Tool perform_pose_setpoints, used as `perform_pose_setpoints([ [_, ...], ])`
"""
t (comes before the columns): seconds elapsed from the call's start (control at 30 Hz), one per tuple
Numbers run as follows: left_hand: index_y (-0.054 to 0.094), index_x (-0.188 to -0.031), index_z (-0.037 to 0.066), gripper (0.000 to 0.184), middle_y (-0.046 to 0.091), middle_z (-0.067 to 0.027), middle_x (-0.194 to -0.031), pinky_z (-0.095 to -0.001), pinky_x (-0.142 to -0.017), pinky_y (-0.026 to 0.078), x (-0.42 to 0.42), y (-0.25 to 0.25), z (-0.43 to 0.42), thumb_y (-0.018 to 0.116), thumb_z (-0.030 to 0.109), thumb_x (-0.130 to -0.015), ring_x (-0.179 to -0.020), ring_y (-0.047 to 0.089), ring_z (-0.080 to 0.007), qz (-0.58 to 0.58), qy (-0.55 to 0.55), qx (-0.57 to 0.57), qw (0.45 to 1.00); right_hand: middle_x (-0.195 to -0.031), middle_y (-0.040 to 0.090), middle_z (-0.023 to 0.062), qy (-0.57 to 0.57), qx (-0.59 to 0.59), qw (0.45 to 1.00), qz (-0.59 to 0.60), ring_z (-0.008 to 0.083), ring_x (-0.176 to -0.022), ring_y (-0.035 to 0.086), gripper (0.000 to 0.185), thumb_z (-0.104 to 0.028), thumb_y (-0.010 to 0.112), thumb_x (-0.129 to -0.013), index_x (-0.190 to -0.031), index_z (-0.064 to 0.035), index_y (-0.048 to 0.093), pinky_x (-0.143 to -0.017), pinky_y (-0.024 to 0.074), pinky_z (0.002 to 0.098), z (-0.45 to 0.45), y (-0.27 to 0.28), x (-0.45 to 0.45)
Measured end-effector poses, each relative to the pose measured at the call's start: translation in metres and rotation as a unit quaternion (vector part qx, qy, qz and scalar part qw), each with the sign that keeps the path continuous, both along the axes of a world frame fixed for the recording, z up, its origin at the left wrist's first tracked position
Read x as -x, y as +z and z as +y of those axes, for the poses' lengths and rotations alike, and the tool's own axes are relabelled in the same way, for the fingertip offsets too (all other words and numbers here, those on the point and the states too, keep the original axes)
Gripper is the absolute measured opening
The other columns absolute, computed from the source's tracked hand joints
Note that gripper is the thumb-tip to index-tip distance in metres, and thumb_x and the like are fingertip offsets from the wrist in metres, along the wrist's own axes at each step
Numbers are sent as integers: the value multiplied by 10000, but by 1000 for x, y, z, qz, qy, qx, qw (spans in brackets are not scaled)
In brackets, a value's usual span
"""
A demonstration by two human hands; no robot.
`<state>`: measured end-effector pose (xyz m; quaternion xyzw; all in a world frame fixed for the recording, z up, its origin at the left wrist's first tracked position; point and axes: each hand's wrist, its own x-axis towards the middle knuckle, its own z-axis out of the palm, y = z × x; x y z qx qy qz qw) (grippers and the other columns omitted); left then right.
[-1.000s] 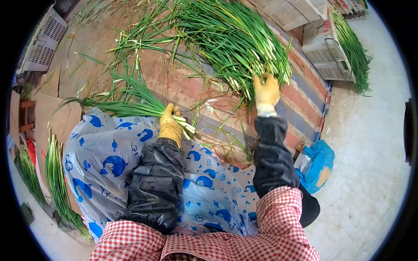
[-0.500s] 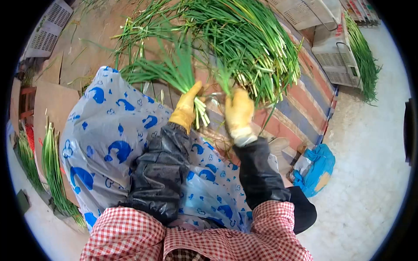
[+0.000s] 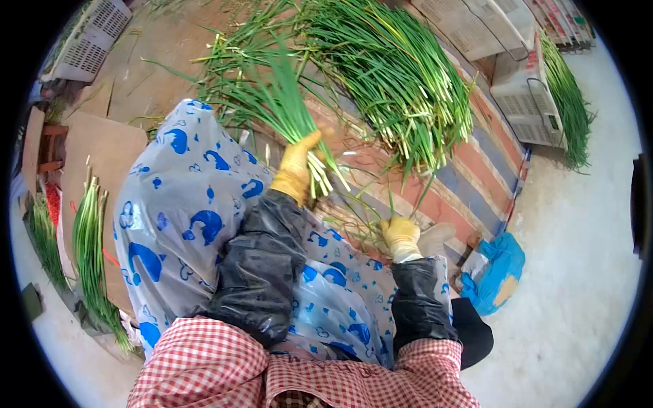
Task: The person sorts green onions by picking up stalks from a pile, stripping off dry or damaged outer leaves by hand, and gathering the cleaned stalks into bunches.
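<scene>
Fingers of the left hand (image 3: pixel 296 166), in a yellow glove, are gripping a fanned green bunch (image 3: pixel 286 112), its slender stalks ending in pale tips below. To its right, a heap (image 3: pixel 401 88) of similar stalks is lying on striped sheeting (image 3: pixel 479 163). Curled fingers of the right hand (image 3: pixel 403 234) are hovering or resting near loose strands; I cannot tell whether they are holding anything. Farther right are lying a crumpled blue bag (image 3: pixel 503 265) and a slotted white crate (image 3: pixel 527 109).
</scene>
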<state>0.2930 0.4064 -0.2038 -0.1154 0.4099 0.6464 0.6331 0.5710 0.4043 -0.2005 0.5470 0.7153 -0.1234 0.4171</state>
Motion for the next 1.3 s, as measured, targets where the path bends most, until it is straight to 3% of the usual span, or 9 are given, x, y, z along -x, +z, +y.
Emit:
perform_pose_setpoints([
  [0.1, 550, -1128, 43, 320, 656, -77, -993, -214, -447, 429, -11, -16, -3, 601, 135, -827, -509, 510, -89, 42, -58, -26, 997, -880, 661, 141, -78, -142, 942, 293, 324, -856, 620, 319, -335, 489, -875, -1025, -86, 620, -739, 472, 399, 13, 14, 36],
  [0.17, 545, -1137, 36, 329, 664, -79, -957, -211, -437, 420, -15, 1, -7, 602, 138, -829, -500, 508, -90, 68, -85, -24, 994, -934, 617, 218, -264, 5, 711, 652, 386, -844, 589, 306, -333, 449, -884, -975, -75, 586, -720, 446, 462, 5, 12, 78],
  [0.23, 552, -1136, 30, 323, 667, -88, -948, -212, -444, 438, -22, 3, -8, 606, 111, -828, -507, 527, -100, 38, -119, -55, 991, -874, 587, 245, -116, -36, 833, 540, 404, -802, 568, 275, -302, 437, -884, -874, -54, 555, -695, 440, 478, 2, -3, 101],
  [0.37, 574, -1117, -15, 333, 667, -95, -877, -290, -582, 524, -18, -35, -14, 623, 88, -804, -635, 616, -177, 92, -257, -41, 961, -830, 611, 202, -143, -31, 895, 422, 393, -759, 578, 302, -323, 421, -891, -872, -48, 546, -695, 430, 500, -1, 38, 125],
  [0.43, 587, -1020, -22, 251, 664, -114, -827, -302, -641, 531, -9, -1, -11, 621, 61, -786, -683, 641, -201, 136, -161, -28, 977, -784, 621, 195, 19, -2, 926, 378, 386, -735, 596, 273, -306, 450, -873, -946, -71, 568, -638, 463, 469, 3, 19, 94],
  [0.6, 561, -993, 30, 188, 631, -65, -779, -282, -538, 470, 12, -31, -1, 596, 119, -831, -585, 556, -152, 106, 115, 94, 983, -682, 622, 111, -74, -318, 916, 233, 328, -630, 614, 116, -235, 554, -803, -786, -121, 564, -571, 475, 428, 56, 3, 21],
  [0.7, 597, -1005, 61, 165, 621, -28, -762, -251, -465, 433, -1, -41, -3, 563, 160, -877, -528, 497, -99, 76, 140, 154, 975, -760, 646, 137, -112, -424, 831, 342, 345, -717, 622, 192, -293, 556, -834, -918, -121, 575, -645, 475, 442, 101, 18, -2],
  [1.0, 598, -1041, 62, 194, 667, -43, -845, -233, -468, 423, -31, -34, -16, 550, 160, -881, -533, 497, -102, 70, -84, 175, 979, -745, 663, 124, -68, -289, 945, 137, 313, -714, 650, 211, -279, 516, -794, -762, -123, 655, -637, 488, 427, 112, 33, 24],
  [1.3, 614, -1005, 16, 229, 665, -98, -944, -234, -556, 509, -49, -10, -23, 634, 168, -835, -644, 591, -117, -21, -259, 60, 964, -606, 604, 109, -24, -222, 913, 342, 300, -545, 596, 167, -246, 529, -780, -733, -88, 553, -522, 447, 435, -19, 64, 92],
])
